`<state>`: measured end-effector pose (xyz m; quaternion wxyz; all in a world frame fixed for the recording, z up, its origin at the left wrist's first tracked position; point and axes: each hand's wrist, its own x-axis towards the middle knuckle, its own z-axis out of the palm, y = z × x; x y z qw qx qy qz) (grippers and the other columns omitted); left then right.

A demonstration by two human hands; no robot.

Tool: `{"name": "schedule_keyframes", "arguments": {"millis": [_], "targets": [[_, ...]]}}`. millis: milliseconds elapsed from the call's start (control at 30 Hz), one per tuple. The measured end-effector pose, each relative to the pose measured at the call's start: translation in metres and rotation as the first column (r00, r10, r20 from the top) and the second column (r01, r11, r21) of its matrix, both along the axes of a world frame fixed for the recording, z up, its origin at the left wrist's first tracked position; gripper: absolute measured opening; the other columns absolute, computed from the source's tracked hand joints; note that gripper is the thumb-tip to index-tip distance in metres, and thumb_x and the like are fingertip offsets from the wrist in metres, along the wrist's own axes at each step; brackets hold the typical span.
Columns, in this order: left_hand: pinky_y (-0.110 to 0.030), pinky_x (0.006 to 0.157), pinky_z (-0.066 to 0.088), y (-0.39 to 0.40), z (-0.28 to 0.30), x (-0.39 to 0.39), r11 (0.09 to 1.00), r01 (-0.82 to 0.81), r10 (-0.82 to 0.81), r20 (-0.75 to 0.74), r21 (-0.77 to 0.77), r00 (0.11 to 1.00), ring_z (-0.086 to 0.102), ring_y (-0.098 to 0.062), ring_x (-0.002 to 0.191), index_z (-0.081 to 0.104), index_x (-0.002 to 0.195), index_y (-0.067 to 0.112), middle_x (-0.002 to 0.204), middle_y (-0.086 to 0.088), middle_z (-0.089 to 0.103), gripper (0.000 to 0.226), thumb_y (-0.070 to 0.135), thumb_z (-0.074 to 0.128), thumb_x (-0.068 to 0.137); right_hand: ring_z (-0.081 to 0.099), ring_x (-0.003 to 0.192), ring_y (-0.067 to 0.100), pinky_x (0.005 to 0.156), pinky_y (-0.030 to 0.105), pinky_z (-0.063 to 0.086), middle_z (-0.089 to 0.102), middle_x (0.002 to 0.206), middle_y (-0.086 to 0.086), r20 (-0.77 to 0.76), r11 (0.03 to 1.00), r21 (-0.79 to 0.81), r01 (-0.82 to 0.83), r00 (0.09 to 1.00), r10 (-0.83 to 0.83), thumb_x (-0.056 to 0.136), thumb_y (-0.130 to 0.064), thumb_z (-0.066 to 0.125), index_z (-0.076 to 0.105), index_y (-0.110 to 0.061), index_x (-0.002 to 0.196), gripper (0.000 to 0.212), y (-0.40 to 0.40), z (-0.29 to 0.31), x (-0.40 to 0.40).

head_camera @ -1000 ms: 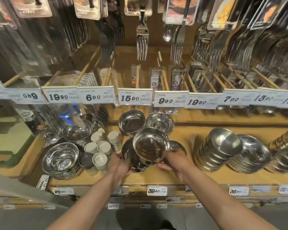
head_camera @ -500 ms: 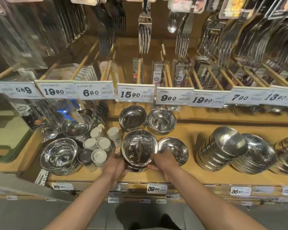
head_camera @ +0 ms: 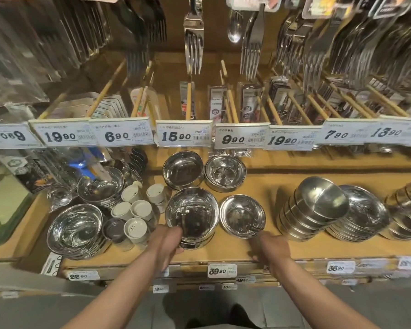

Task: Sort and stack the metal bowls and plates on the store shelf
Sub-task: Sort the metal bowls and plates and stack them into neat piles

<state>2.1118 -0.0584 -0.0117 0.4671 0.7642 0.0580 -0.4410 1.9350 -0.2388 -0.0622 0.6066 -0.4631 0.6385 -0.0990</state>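
The wooden shelf is carrying all the metalware, with a row of price tags hanging across above it and packed forks dangling higher up.

At the right, a leaning stack of bowls is lying tipped on its side, touching a pile of plates just beside it. At the left front, a wide stack of bowls is sitting upright, with another bowl pile behind it. Between these and the middle, a cluster of small white shakers is standing.

In the middle front, a stack of bowls is standing upright near the shelf's front edge, and a single bowl is sitting just beside it on the right. Behind them, two more bowl stacks are resting side by side: a back-left one and a back-right one.

The left hand is gripping the near lower side of the middle stack, fingers curling round its wall. The right hand is hovering near the front rim of the single bowl; its image is blurring, and I cannot tell whether its fingers are apart or closing on the rim.
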Motion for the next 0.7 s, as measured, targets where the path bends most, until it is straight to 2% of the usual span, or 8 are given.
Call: {"name": "schedule_keyframes", "arguments": {"millis": [67, 133, 200, 300, 400, 467, 567, 700], "targets": [[-0.023, 0.046, 0.050, -0.003, -0.003, 0.003, 0.999, 0.034, -0.034, 0.013, 0.042, 0.999, 0.053, -0.015, 0.062, 0.056, 0.123, -0.007, 0.141, -0.028, 0.054, 0.029, 0.009, 0.056, 0.099, 0.075, 0.071, 0.039, 0.064, 0.040, 0.059, 0.071, 0.102, 0.025, 0.034, 0.999, 0.038, -0.002, 0.999, 0.001, 0.093, -0.011, 0.063, 0.059, 0.009, 0.115, 0.030, -0.003, -0.007, -0.003], [-0.025, 0.051, 0.051, -0.006, -0.008, 0.006, 0.998, 0.010, -0.012, 0.023, 0.065, 1.000, 0.056, -0.017, 0.067, 0.057, 0.123, -0.008, 0.133, -0.024, 0.061, 0.030, 0.009, 0.058, 0.098, 0.075, 0.071, 0.034, 0.078, 0.045, 0.062, 0.070, 0.106, 0.023, 0.080, 0.998, 0.062, 0.009, 0.997, -0.013, 0.094, -0.010, 0.063, 0.062, 0.007, 0.106, 0.021, -0.005, -0.012, -0.004], [-0.031, 0.063, 0.058, -0.008, -0.008, 0.006, 0.997, -0.022, 0.021, 0.015, 0.079, 1.000, 0.059, -0.019, 0.070, 0.058, 0.114, -0.004, 0.122, -0.019, 0.061, 0.020, 0.010, 0.058, 0.099, 0.076, 0.077, 0.033, 0.080, 0.044, 0.063, 0.067, 0.112, 0.022, 0.116, 0.998, 0.069, 0.010, 0.993, -0.018, 0.095, -0.014, 0.066, 0.061, 0.004, 0.107, 0.022, -0.005, -0.017, -0.003], [-0.029, 0.051, 0.054, -0.010, -0.004, 0.005, 0.991, -0.067, 0.065, 0.018, 0.120, 0.998, 0.061, -0.019, 0.067, 0.056, 0.091, 0.006, 0.095, -0.009, 0.063, 0.013, 0.014, 0.060, 0.099, 0.075, 0.081, 0.032, 0.085, 0.046, 0.062, 0.062, 0.121, 0.024, 0.167, 0.995, 0.089, 0.035, 0.985, -0.049, 0.094, -0.011, 0.068, 0.054, 0.003, 0.124, 0.037, -0.005, -0.023, 0.001], [-0.031, 0.048, 0.058, -0.012, -0.005, 0.006, 0.985, -0.063, 0.062, 0.010, 0.161, 0.998, 0.067, -0.024, 0.064, 0.058, 0.113, -0.001, 0.101, -0.017, 0.065, 0.016, 0.007, 0.057, 0.100, 0.074, 0.079, 0.028, 0.086, 0.042, 0.062, 0.064, 0.119, 0.022, 0.221, 0.990, 0.124, 0.062, 0.971, -0.088, 0.094, -0.003, 0.065, 0.052, 0.005, 0.129, 0.037, -0.004, -0.024, 0.005], [-0.034, 0.054, 0.062, -0.013, -0.006, 0.006, 0.982, -0.064, 0.060, 0.030, 0.177, 0.998, 0.068, -0.026, 0.059, 0.054, 0.125, -0.005, 0.107, -0.022, 0.065, 0.026, 0.002, 0.054, 0.100, 0.076, 0.083, 0.027, 0.075, 0.032, 0.064, 0.066, 0.119, 0.021, 0.237, 0.987, 0.137, 0.080, 0.965, -0.111, 0.094, 0.002, 0.064, 0.053, 0.004, 0.129, 0.037, -0.003, -0.024, 0.008], [-0.048, 0.073, 0.063, -0.014, -0.005, 0.005, 0.979, -0.060, 0.049, 0.060, 0.197, 0.997, 0.068, -0.026, 0.050, 0.053, 0.124, -0.008, 0.117, -0.030, 0.063, 0.026, -0.001, 0.052, 0.099, 0.075, 0.085, 0.025, 0.060, 0.021, 0.062, 0.068, 0.118, 0.019, 0.232, 0.983, 0.149, 0.105, 0.963, -0.137, 0.092, 0.007, 0.064, 0.054, 0.004, 0.126, 0.036, 0.001, -0.020, 0.009], [-0.043, 0.064, 0.061, -0.014, -0.001, 0.003, 0.980, -0.101, 0.088, 0.086, 0.169, 0.992, 0.064, -0.028, 0.052, 0.054, 0.116, -0.010, 0.114, -0.030, 0.063, 0.020, -0.007, 0.053, 0.096, 0.076, 0.086, 0.025, 0.065, 0.025, 0.063, 0.071, 0.110, 0.018, 0.236, 0.983, 0.164, 0.077, 0.965, -0.115, 0.091, 0.004, 0.067, 0.059, 0.003, 0.119, 0.029, 0.006, -0.021, 0.003]]}}
